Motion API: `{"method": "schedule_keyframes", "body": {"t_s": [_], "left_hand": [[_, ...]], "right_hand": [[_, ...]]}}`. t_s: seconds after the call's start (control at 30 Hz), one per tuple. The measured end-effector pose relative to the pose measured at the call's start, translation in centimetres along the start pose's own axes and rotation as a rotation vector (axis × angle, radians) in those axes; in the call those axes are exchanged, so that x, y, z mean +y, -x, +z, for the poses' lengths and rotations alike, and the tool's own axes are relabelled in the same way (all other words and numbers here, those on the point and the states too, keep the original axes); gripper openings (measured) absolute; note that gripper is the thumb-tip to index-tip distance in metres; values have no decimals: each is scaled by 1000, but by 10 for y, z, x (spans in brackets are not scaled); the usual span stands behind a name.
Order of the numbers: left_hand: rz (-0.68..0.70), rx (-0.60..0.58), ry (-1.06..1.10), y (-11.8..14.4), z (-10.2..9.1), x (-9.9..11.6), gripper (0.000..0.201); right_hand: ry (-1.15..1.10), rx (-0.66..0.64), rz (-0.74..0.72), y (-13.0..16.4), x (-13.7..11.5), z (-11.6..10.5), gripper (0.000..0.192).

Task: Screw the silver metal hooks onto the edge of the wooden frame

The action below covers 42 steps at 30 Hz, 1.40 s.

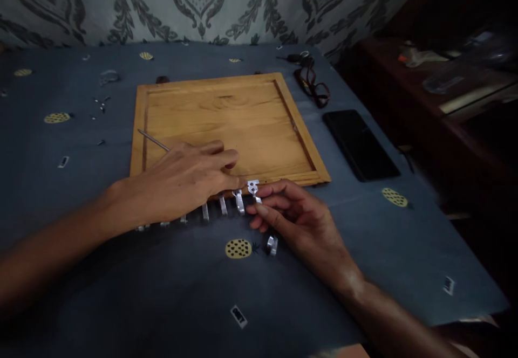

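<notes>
My right hand (299, 215) pinches a small shiny metal hook (253, 187) between thumb and fingers, its flat holed plate against the near edge of a framed wooden board (246, 126). Over the board's near left part lies my left hand (194, 172), its thumb side close to that plate. A screwdriver (152, 139) pokes out from beneath this hand, slim shaft toward the upper left; its handle is hidden. Along the near edge hang several similar metal hooks (223, 205), partly covered by the left hand. One loose hook (272, 245) rests on the cloth beside the right hand.
Small screws (101, 105) are scattered on the blue tablecloth (162, 298) at the left, near a crumpled clear item (109, 77). To the board's right lie glasses (311, 87), keys (301, 57) and a black phone (361, 145). A dark wooden shelf (408, 94) stands beyond the right edge.
</notes>
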State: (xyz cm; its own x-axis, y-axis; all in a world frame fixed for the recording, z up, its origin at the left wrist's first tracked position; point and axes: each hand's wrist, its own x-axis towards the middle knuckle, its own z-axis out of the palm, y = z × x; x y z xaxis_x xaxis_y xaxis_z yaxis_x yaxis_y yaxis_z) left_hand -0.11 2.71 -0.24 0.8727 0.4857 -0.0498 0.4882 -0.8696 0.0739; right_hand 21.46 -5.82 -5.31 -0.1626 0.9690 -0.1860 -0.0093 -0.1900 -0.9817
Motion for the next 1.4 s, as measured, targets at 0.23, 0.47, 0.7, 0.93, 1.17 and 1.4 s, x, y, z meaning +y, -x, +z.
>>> {"method": "schedule_keyframes", "body": {"t_s": [0.23, 0.47, 0.7, 0.93, 1.17, 1.4], "left_hand": [[43, 33, -3, 2, 3, -2, 37], [49, 10, -69, 4, 5, -1, 38], [73, 35, -77, 2, 4, -1, 29], [73, -10, -108, 3, 2, 1, 35], [58, -27, -119, 4, -3, 4, 35], [43, -22, -91, 4, 0, 4, 35]], "right_hand": [[-15, 55, 29, 1, -5, 1, 29], [38, 155, -38, 1, -6, 2, 26], [83, 145, -51, 4, -4, 2, 16], [126, 141, -79, 4, -5, 3, 9], [180, 158, -143, 6, 0, 3, 12], [263, 169, -185, 10, 6, 1, 15]]}}
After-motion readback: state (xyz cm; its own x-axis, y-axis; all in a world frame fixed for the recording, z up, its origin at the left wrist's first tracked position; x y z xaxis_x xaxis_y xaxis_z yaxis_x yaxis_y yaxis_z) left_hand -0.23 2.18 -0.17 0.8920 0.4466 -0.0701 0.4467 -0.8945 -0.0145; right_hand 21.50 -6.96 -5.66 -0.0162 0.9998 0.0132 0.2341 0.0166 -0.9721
